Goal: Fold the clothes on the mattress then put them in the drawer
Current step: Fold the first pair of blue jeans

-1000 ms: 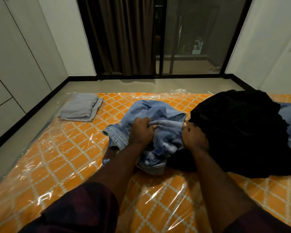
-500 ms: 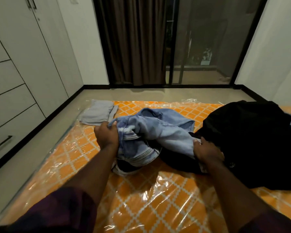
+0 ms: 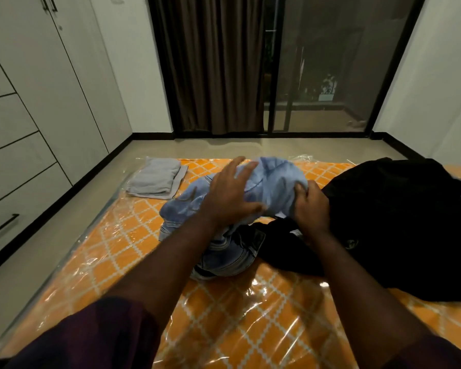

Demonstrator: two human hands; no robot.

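Found crumpled blue jeans (image 3: 274,182) at middle of the mattress (image 3: 112,265), bunched high. Noted left hand (image 3: 232,194) laid over the top, fingers straight and spread, gripping nothing. Noted right hand (image 3: 313,209) clutching right edge of the jeans, fingers curled. Logged black clothes (image 3: 399,217) heaped just right, touching; folded grey cloth (image 3: 155,179) at far left corner; drawers (image 3: 11,209) along left wall.

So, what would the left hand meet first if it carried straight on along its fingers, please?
Most likely the bunched blue denim garment that the left hand touches; beyond it only floor, though depth is unclear.
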